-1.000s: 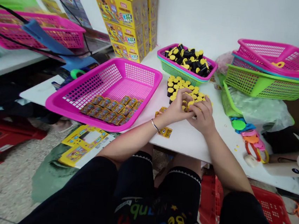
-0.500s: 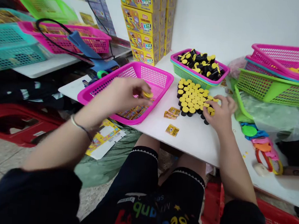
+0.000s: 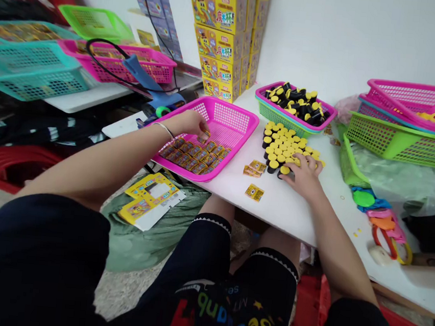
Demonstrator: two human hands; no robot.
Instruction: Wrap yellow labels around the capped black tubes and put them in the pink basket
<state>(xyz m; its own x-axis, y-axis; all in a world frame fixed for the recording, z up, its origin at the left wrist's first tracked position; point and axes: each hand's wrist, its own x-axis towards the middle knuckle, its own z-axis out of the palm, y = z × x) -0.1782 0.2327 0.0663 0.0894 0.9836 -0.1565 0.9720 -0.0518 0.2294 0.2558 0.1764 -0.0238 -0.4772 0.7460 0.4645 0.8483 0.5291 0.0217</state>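
Observation:
My left hand (image 3: 191, 123) is over the pink basket (image 3: 248, 130), its fingers pinched on a small yellow-topped container (image 3: 205, 134) that they partly hide. Below it, rows of small containers wrapped in gold printed labels (image 3: 199, 167) fill the near part of the basket. My right hand (image 3: 305, 177) is at the near edge of a cluster of black containers with yellow caps (image 3: 281, 143). Its thumb and fingers close around one capped container (image 3: 284, 170). Loose gold printed labels (image 3: 254, 192) lie on the white table (image 3: 275, 204) between the basket and the cluster.
Behind the cluster stands a basket (image 3: 261, 91) heaped with black, yellow-capped containers. Yellow printed boxes (image 3: 223, 45) are stacked by the wall. More baskets stand left and right (image 3: 396, 139). A blue-handled tool (image 3: 145, 76) with a black cord lies left. Coloured tape rings (image 3: 385, 238) lie right.
My left hand has moved farther into the basket with the small container. My right hand has shifted left and nearer along the cluster, onto a container at its edge. The view has shifted slightly.

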